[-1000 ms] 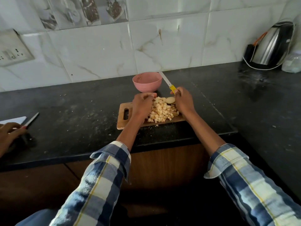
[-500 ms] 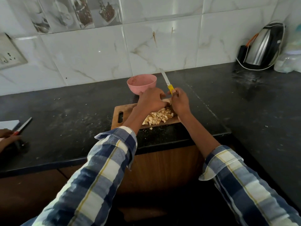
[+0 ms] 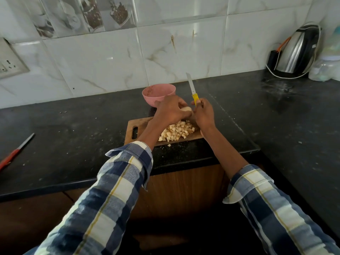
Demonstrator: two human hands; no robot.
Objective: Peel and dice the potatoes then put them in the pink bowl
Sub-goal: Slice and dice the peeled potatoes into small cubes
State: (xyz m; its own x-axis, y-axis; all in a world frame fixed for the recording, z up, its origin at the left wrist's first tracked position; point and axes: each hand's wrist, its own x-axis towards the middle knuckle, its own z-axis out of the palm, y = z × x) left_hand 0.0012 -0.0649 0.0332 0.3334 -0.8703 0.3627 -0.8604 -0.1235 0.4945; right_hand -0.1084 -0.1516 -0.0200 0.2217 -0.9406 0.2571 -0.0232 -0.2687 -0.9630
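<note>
My black stone countertop (image 3: 77, 129) carries the wooden cutting board (image 3: 141, 126) at centre, pink bowl (image 3: 158, 93) just behind at twelve o'clock, red-handled knife (image 3: 15, 152) at nine, kettle (image 3: 296, 52) at two.

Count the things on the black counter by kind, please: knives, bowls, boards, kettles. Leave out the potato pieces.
Knives: 2, the yellow-handled knife in the right hand and the red-handled knife lying on the left.
Bowls: 1, the pink round bowl.
Boards: 1, the wooden cutting board.
Kettles: 1, the steel electric kettle.
Total: 5.
</note>
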